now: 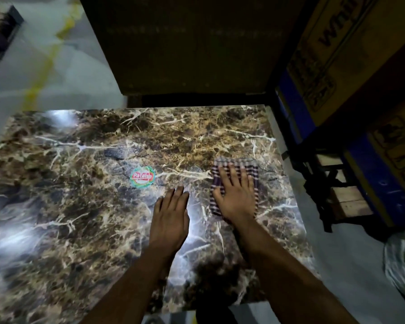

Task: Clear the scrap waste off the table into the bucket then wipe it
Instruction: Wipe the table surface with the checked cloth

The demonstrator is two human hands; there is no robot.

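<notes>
- The right hand (235,194) lies flat with spread fingers on the checked cloth (234,183), pressing it on the marble-pattern table (80,206) near the right edge.
- The left hand (171,220) rests flat on the table, fingers straight and together, just left of the cloth.
- A round sticker (142,177) is on the table, left of both hands.
- Cardboard boxes (351,54) stand at far right.

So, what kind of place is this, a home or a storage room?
Probably a storeroom or shop back room. Large printed cardboard boxes are stacked at the right, and the marble-patterned table still carries its round brand sticker.
</notes>
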